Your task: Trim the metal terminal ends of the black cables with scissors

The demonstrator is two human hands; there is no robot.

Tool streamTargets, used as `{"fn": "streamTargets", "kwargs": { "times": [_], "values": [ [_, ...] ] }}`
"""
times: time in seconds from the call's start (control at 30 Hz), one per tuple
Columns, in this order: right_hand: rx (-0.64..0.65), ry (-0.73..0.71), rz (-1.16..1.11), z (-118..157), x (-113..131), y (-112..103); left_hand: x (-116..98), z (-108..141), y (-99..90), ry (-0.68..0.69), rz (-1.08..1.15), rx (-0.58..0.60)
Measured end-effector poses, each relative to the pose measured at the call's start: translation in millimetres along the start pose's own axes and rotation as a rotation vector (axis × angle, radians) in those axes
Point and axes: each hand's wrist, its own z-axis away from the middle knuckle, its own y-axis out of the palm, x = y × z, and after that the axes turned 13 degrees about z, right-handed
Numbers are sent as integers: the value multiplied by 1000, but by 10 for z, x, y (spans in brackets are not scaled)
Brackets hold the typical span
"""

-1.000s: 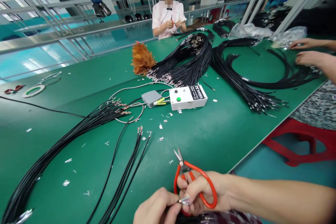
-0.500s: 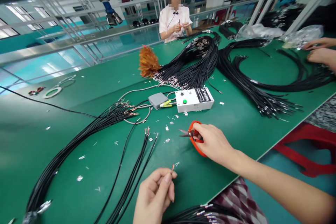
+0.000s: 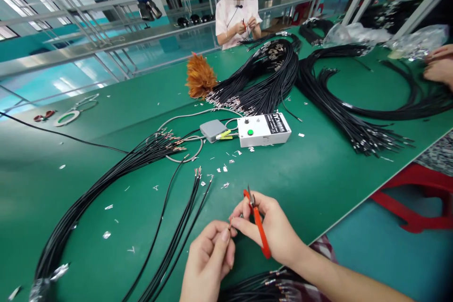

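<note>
My left hand (image 3: pixel 209 257) is closed in a pinch on the end of a cable, whose small reddish wire tips (image 3: pixel 230 222) stick up between the fingers; the rest of that cable is hidden. At those tips the thumb and a finger of my right hand (image 3: pixel 278 226) are also pressed together. Red-handled scissors (image 3: pixel 262 233) stay tucked in the right hand, blades pointing up and away from the wires. Left of my hands lie a few black cables (image 3: pixel 186 226) with stripped ends. More black cables (image 3: pixel 258 287) lie below my hands at the table edge.
A white control box (image 3: pixel 264 139) with a green button and a grey block (image 3: pixel 213 130) stand mid-table. Large black cable bundles (image 3: pixel 269 75) and an orange feather duster (image 3: pixel 200 78) lie behind. Foil scraps litter the green table (image 3: pixel 106 165). A co-worker (image 3: pixel 237 19) sits opposite; another person's hands (image 3: pixel 439 68) are at right.
My right hand has moved left and down to the wire tips in my left hand. The scissors have swung from pointing left to pointing up. My left hand keeps its pinch.
</note>
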Motion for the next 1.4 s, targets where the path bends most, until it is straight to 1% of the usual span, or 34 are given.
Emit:
{"fn": "streamTargets", "kwargs": {
  "times": [0.2,0.4,0.63,0.8,1.03,1.1,1.13,1.23,1.3,1.33,1.4],
  "values": [
    [-41,11,-77,2,-79,58,70,-11,-43,58,66,16],
    [-121,-31,-31,23,-108,124,56,20,-16,125,33,-70],
    [-51,-33,-30,-2,-111,117,64,39,-2,132,-24,-22],
    [-67,12,-71,-22,-92,147,52,57,3,130,-36,-17],
    [-108,-8,2,18,-130,185,45,75,28,138,-16,-66],
    [-133,-37,67,56,-132,200,55,69,28,132,2,-69],
    [-152,-62,135,77,-127,205,62,65,27,122,15,-68],
    [-197,-210,415,126,-89,199,81,54,13,88,75,-64],
    [-201,-292,544,130,-56,173,79,47,-8,73,139,-65],
    [-199,-299,577,123,-42,152,69,45,-23,65,174,-55],
    [-185,-248,619,96,-22,99,30,44,-58,47,251,-15]
  ]
}}
